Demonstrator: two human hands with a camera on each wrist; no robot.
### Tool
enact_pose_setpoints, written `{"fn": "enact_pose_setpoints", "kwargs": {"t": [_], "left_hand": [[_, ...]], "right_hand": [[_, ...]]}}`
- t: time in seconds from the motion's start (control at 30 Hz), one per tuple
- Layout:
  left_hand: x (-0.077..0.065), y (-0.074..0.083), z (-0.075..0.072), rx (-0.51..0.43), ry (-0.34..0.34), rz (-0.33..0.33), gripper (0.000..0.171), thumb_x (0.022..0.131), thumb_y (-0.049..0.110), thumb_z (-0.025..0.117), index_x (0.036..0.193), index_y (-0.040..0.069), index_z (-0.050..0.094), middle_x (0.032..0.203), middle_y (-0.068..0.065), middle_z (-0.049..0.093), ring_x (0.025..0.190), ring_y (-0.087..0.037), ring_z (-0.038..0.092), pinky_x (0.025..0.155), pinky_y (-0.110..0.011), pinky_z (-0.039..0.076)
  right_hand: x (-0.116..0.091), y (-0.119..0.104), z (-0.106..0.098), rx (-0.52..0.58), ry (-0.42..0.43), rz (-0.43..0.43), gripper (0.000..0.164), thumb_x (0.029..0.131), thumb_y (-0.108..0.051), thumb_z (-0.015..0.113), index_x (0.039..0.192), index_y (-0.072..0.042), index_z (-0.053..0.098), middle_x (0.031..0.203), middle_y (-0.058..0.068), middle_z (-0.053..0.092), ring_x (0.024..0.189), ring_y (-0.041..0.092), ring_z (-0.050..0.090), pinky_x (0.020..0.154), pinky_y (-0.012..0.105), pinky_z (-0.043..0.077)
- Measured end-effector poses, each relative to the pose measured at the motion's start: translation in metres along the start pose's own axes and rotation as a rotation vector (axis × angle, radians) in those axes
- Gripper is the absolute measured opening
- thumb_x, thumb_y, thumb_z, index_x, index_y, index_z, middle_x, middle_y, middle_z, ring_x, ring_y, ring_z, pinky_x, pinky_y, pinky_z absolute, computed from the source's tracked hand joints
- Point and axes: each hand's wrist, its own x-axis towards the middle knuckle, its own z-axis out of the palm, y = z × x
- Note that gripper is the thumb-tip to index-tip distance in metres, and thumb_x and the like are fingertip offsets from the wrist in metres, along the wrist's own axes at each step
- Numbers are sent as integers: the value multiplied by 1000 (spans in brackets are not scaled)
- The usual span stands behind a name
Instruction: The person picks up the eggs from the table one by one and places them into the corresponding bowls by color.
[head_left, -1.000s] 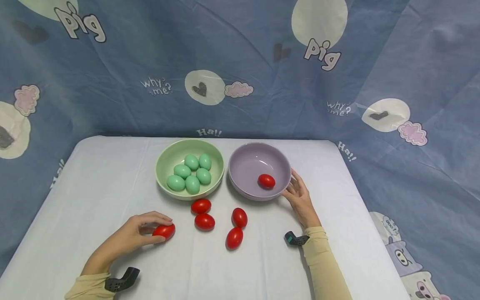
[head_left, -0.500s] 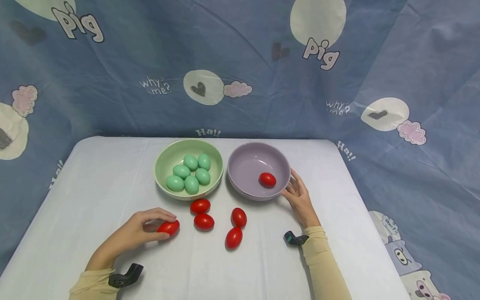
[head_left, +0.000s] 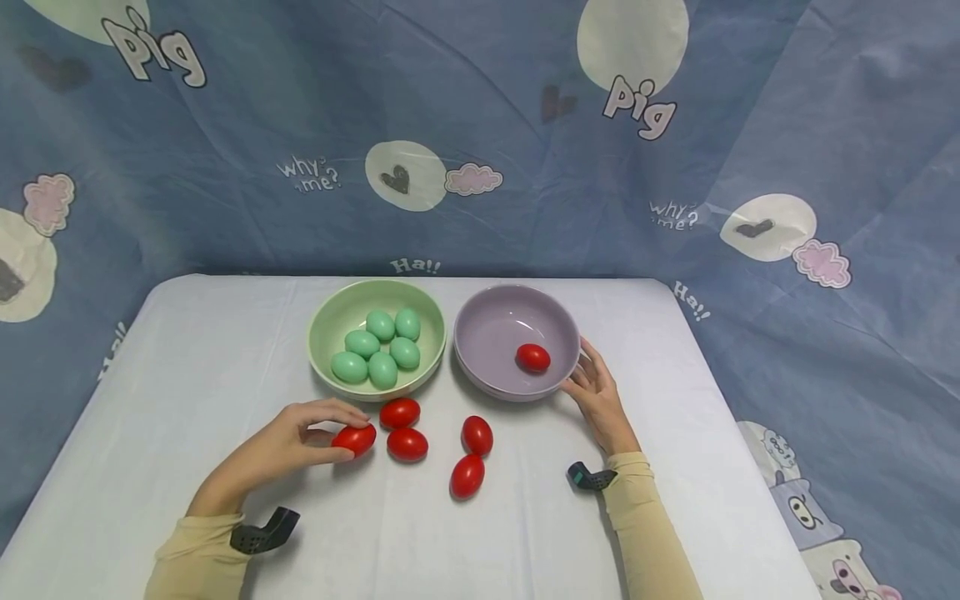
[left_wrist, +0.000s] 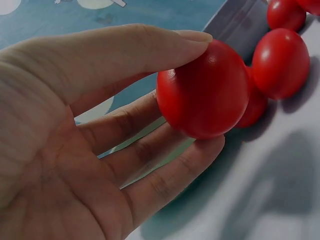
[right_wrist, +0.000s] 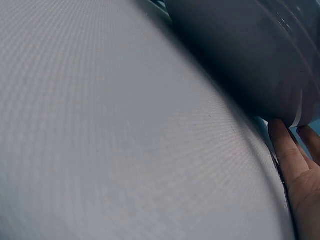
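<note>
My left hand (head_left: pixel 281 442) pinches a red egg (head_left: pixel 356 439) between thumb and fingertips, close over the white table. In the left wrist view the egg (left_wrist: pixel 204 92) sits at the fingertips, with the palm bare behind it. Just right of it, two red eggs (head_left: pixel 407 445) lie in front of the green bowl. Another pair of red eggs (head_left: pixel 467 477) lies further right. My right hand (head_left: pixel 597 400) touches the right side of the purple bowl (head_left: pixel 483 333), which holds one red egg (head_left: pixel 533 357). The right wrist view shows fingertips (right_wrist: pixel 278 125) against this bowl's outer wall.
The green bowl (head_left: pixel 322 333), holding several green eggs (head_left: pixel 363 343), stands left of the purple bowl, nearly against it. A white cloth covers the table (head_left: pixel 195 358). Behind the table hangs a blue patterned curtain (head_left: pixel 495 225).
My left hand has carried the red egg right and toward the back, nearer the pair by the green bowl. My right hand stays at the purple bowl, whose egg rolled slightly.
</note>
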Motion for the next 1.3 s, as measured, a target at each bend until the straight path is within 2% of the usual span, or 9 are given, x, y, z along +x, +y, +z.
{"fn": "enact_pose_setpoints", "kwargs": {"t": [0.2, 0.43, 0.67, 0.83, 1.07, 1.3], "left_hand": [[11, 7, -1, -2, -10, 42, 36, 88, 18, 83, 123, 15, 74, 127, -5, 71, 116, 4, 62, 93, -21, 59], [26, 19, -1, -10, -12, 25, 41, 86, 20, 85, 124, 13, 74, 130, -7, 70, 117, 3, 61, 95, -22, 59], [47, 32, 1, -16, -32, 38, 40, 87, 19, 85, 125, 20, 74, 129, 2, 71, 119, -5, 64, 98, -23, 57], [60, 38, 2, -36, -47, 57, 40, 87, 17, 84, 126, 19, 74, 128, -2, 70, 117, -7, 64, 95, -27, 60], [82, 51, 4, 37, -45, 46, 41, 87, 27, 85, 126, 25, 74, 127, 8, 71, 121, -8, 61, 99, -28, 58], [108, 64, 9, 6, -80, 66, 40, 87, 20, 85, 126, 23, 74, 130, 4, 70, 123, -19, 62, 101, -36, 59]], "right_hand": [[-1, -1, 0, 0, -1, -5, 87, 92, 0, 73, 163, -28, 30, 169, 6, 31, 157, 31, 32, 111, 22, 47], [-1, -1, 0, 10, -4, -7, 87, 91, -1, 74, 162, -28, 32, 169, 7, 31, 157, 32, 32, 112, 23, 47], [-2, -2, 0, -5, -3, 0, 87, 91, -4, 75, 162, -30, 31, 170, 6, 31, 157, 31, 32, 114, 25, 45], [-1, -2, 0, -5, -1, 6, 87, 91, -5, 76, 162, -30, 32, 169, 4, 32, 156, 29, 33, 115, 27, 45], [-1, -3, 0, -15, 2, 9, 87, 91, -5, 76, 162, -31, 32, 169, 5, 32, 156, 29, 33, 115, 26, 45], [-1, -2, 0, -23, 3, 3, 87, 91, -4, 75, 162, -30, 31, 169, 6, 31, 156, 30, 34, 116, 27, 44]]}}
